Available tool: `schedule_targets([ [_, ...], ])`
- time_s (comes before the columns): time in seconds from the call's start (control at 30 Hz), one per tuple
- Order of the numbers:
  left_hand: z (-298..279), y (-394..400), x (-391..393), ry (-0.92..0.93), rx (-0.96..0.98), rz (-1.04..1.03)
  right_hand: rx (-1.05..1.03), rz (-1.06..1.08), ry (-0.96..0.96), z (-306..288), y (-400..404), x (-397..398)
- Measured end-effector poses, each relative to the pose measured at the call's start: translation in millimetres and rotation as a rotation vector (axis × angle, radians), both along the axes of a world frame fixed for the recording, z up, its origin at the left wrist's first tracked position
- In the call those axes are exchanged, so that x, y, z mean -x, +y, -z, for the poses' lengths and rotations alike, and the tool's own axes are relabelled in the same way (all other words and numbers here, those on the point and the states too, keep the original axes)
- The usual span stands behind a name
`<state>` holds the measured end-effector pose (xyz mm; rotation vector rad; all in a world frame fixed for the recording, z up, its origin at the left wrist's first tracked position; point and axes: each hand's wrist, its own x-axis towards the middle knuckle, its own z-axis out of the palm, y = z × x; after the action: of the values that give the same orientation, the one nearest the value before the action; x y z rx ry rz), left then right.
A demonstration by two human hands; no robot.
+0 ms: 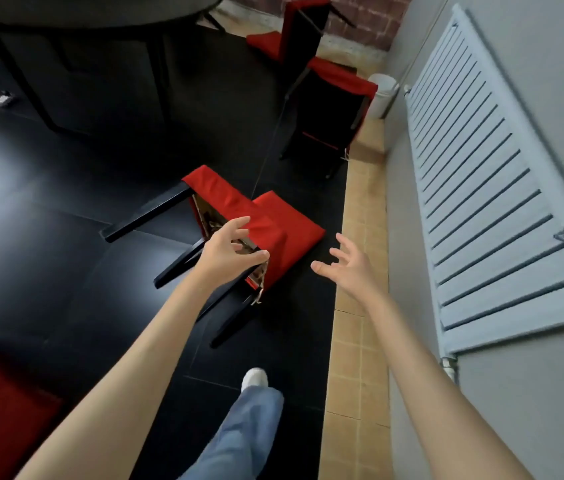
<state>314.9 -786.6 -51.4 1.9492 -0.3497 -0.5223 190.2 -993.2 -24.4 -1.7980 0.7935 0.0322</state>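
Reach step I'd say: left hand (228, 252) and right hand (349, 268) spread, empty, near toppled red chair (273, 220) mid-frame; next, grip seat.

Tipped chair (256, 220) lies on its side on the floor ahead of me, legs pointing left. My left hand (228, 251) is over the seat's underside; my right hand (349, 268) is just right of the chair, apart from it. Second chair (329, 109) stands behind, third chair (294, 32) further back. Bin (382, 95) is right of the second chair, by the wall. Radiator (488, 188) is on the right wall. Table (83, 12) is far left.
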Motion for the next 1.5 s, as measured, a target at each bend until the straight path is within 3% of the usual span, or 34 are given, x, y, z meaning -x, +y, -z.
schedule_targets([
  [0.57, 46.2, -223.2, -155.0, 0.048, -0.043, -0.204, -0.022, -0.144, 0.107, 43.3, -236.6, -192.1],
  [0.87, 89.2, -326.9, -193.4, 0.115, -0.039, -0.474, -0.018, -0.377, 0.169, 82.2, -345.1, -291.7],
  [1.1, 155.2, -385.9, -206.5, 0.211, -0.06, -0.665, -0.037, -0.509, 0.235, 153.4, -389.2, -347.8],
  [1.5, 314.7, -416.9, -260.6, 0.418, -0.088, -0.842, -0.039, -0.5, 0.369, 318.2, -418.8, -441.9],
])
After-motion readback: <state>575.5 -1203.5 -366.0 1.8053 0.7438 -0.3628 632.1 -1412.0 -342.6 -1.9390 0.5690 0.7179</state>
